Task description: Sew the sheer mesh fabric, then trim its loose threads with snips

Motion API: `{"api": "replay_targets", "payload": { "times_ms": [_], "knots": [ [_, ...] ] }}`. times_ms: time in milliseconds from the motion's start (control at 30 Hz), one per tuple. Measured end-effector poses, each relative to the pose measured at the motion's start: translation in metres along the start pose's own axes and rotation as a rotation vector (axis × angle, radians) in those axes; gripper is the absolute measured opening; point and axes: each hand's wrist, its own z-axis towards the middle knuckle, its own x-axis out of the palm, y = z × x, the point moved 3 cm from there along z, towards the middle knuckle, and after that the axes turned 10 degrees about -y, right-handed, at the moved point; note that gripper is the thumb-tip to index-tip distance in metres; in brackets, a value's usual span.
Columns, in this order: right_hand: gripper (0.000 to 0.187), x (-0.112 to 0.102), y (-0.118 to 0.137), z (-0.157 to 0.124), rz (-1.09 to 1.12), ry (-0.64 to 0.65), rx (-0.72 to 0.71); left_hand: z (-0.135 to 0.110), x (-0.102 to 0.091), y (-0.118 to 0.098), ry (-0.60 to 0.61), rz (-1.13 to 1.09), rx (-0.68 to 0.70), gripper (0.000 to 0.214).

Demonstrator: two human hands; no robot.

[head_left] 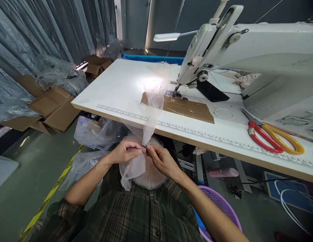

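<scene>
A strip of sheer pale pink fabric [153,116] hangs from the table over its front edge and down to my lap, where more of it is bunched. My left hand [126,152] is closed on the fabric just below the table edge. Close beside it, my right hand [163,160] pinches a small dark, thin object [143,147] against the cloth; its kind is too small to make out. Higher up, the fabric lies left of the needle of a white sewing machine [194,57].
Red-and-yellow-handled scissors [271,136] lie at the right of the white table [106,87]. A brown board [189,109] sits before the needle, a black phone-like slab [212,90] behind. Below are a purple basket [222,205] and plastic bags [98,132]; cardboard boxes [55,107] stand left.
</scene>
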Motion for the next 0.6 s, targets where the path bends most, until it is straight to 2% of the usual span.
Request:
{"api": "replay_targets", "payload": {
  "times_ms": [133, 267, 433, 533, 600],
  "knots": [
    [0.054, 0.000, -0.004, -0.004, -0.045, -0.071, 0.006, 0.000, -0.001, -0.002, -0.037, 0.016, -0.032, 0.023],
    [0.051, 0.000, -0.002, -0.008, -0.086, -0.042, -0.042, 0.002, -0.001, -0.002, -0.030, -0.013, -0.047, 0.023],
    [0.043, 0.002, -0.002, -0.005, -0.151, -0.047, -0.082, 0.002, 0.000, -0.001, -0.059, 0.070, -0.077, 0.025],
    [0.038, 0.003, -0.004, -0.009, -0.020, -0.098, -0.037, -0.001, 0.002, -0.010, -0.069, 0.137, -0.042, 0.024],
    [0.031, 0.006, -0.001, -0.016, 0.143, -0.083, -0.021, -0.006, 0.003, -0.020, -0.069, 0.182, -0.001, 0.022]
  ]
}}
